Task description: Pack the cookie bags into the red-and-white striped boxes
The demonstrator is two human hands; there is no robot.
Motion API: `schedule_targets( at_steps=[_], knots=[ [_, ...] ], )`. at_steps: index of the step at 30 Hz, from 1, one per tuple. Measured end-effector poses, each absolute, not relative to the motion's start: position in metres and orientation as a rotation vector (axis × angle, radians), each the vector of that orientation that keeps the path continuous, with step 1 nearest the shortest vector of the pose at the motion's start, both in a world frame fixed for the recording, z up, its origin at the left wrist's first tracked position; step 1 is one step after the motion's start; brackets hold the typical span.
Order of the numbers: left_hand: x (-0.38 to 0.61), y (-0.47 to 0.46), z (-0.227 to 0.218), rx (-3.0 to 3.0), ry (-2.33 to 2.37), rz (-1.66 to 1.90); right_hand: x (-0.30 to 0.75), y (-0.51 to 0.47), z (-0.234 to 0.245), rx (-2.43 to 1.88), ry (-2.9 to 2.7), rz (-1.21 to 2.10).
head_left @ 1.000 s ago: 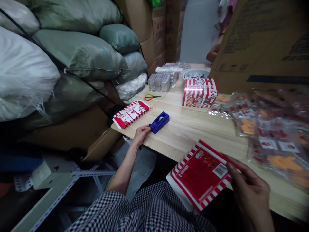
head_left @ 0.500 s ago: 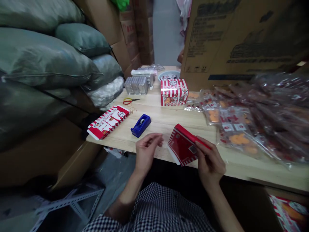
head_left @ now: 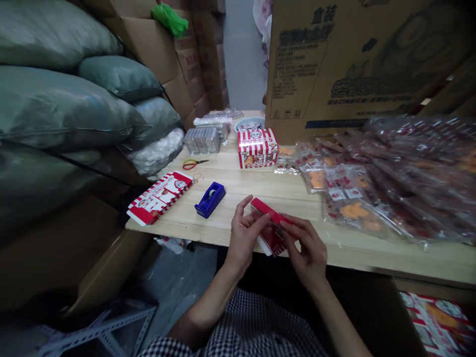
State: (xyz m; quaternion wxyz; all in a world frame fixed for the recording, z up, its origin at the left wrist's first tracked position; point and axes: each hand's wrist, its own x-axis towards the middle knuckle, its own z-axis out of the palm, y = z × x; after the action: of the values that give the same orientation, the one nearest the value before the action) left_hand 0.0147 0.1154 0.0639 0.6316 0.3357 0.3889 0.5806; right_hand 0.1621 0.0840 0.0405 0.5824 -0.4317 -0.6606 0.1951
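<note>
A red carton (head_left: 272, 237) with striped edges, folded rather flat, is held tilted over the front edge of the table. My right hand (head_left: 308, 250) grips its right end, thumb below and fingers across the top. My left hand (head_left: 243, 237) is on the carton's left end, the thumb pressed on the narrow red side and the fingers partly hidden behind it. Whether a bit of tape lies under that thumb cannot be made out. A blue tape dispenser (head_left: 210, 200) stands to the left of my hands. Beyond them sits an upright red-and-white striped box (head_left: 258, 148).
Flat striped cartons (head_left: 160, 197) lie at the table's left edge, near scissors (head_left: 194, 164). Clear plastic packs (head_left: 203, 140) and a pale blue bowl (head_left: 241, 124) stand farther back. Bagged items (head_left: 353, 208) heap up on the right, before a large cardboard box (head_left: 297, 69). Stuffed sacks (head_left: 63, 109) pile up left.
My left hand has moved right and up onto the carton and now presses its edge. The carton has shifted slightly left and down in view, with my right hand still on it.
</note>
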Motion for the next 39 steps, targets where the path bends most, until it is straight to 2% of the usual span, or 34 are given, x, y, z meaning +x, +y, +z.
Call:
schedule_targets(
  at_steps=[8,14,16,21,25,31,39],
  knots=[
    [0.018,0.124,0.062,0.902,0.930,1.290,0.170,0.104,0.052,-1.057,-1.697,0.649],
    [-0.001,0.147,0.031,1.420,1.451,1.320,0.176,0.100,0.053,-1.138,-1.460,0.648],
    [-0.014,0.154,0.020,1.547,1.473,1.249,0.185,0.098,0.049,-1.199,-1.322,0.651],
    [-0.041,0.162,0.001,1.431,1.023,0.752,0.207,0.095,0.005,-1.233,-0.841,0.799],
    [-0.048,0.176,-0.008,1.508,1.034,0.660,0.212,0.092,-0.042,-1.285,-0.675,0.825],
    [-0.046,0.215,-0.031,1.880,1.207,0.533,0.211,0.102,-0.080,-1.583,-1.040,0.689],
    [-0.032,0.222,-0.058,2.217,1.382,0.649,0.225,0.129,-0.087,-1.839,-1.271,0.454]
  ],
)
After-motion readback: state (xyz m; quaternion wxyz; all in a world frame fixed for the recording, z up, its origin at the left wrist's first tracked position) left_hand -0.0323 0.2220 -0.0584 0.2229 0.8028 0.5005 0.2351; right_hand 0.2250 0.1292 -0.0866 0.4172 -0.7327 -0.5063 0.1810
